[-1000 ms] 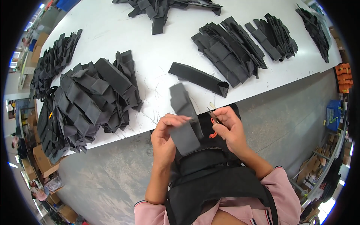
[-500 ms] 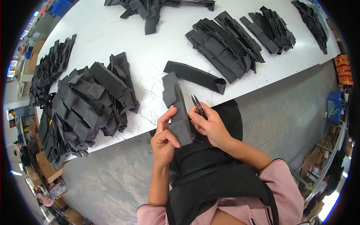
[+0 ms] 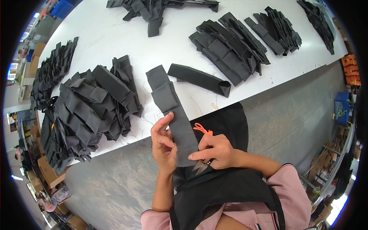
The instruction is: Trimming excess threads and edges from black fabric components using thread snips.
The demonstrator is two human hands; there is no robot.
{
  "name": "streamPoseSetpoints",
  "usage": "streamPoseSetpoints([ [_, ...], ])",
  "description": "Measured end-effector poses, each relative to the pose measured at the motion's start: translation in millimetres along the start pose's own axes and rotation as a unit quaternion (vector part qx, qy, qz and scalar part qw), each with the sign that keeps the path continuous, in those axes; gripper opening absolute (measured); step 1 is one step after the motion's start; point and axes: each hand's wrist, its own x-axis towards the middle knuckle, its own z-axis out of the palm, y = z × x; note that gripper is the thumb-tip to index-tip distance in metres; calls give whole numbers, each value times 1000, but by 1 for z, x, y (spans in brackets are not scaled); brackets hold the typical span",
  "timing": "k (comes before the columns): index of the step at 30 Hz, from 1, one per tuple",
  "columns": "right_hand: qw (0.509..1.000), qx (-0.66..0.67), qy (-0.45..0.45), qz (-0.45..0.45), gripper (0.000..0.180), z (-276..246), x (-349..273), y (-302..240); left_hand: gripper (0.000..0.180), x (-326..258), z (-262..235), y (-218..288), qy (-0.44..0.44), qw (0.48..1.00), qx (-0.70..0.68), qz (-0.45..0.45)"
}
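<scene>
A long dark grey fabric piece (image 3: 181,128) with folded sections and a stitched line slants over the table's front edge. My left hand (image 3: 163,147) grips its left side, thumb and fingers closed on the cloth. At the lower right end, my right hand (image 3: 217,151) pinches the cloth between thumb and fingers. Tucked in that same hand are small thread snips (image 3: 200,167), blades pointing down toward my lap, with an orange cord loop (image 3: 202,129) sticking out above. Just beyond the held piece, a single folded black strip (image 3: 199,78) lies on the table.
The white table (image 3: 103,34) carries a large heap of similar dark pieces (image 3: 90,107) at left, and stacks (image 3: 230,48) at far right. Loose thread ends litter the surface. Black cloth (image 3: 235,122) hangs at the front edge over my lap. A blue basket (image 3: 341,107) stands at right.
The fabric piece has slid up and left and lies flatter. My right hand has moved down to its lower end, and the snips have swung from pointing up to pointing down.
</scene>
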Motion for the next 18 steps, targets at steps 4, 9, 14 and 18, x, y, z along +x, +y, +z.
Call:
streamPoseSetpoints([
  [4, 1000, 9, 13, 0, 43, -3, -2, 0, 29, 3, 2, 0, -1, 1000, 3, 15],
  [9, 998, 45, -3, 54, 39, -13, 3, -5, 33, 7, 9, 6, -8, 1000, -2, 20],
  [14, 911, 202, 165, 320, 21, -9, 29, 5, 52, 12, 5, 0, 64, 967, -103, -225],
  [18, 887, 232, 143, 373, 23, -11, 21, 11, 69, 16, -1, 3, 84, 966, -123, -212],
])
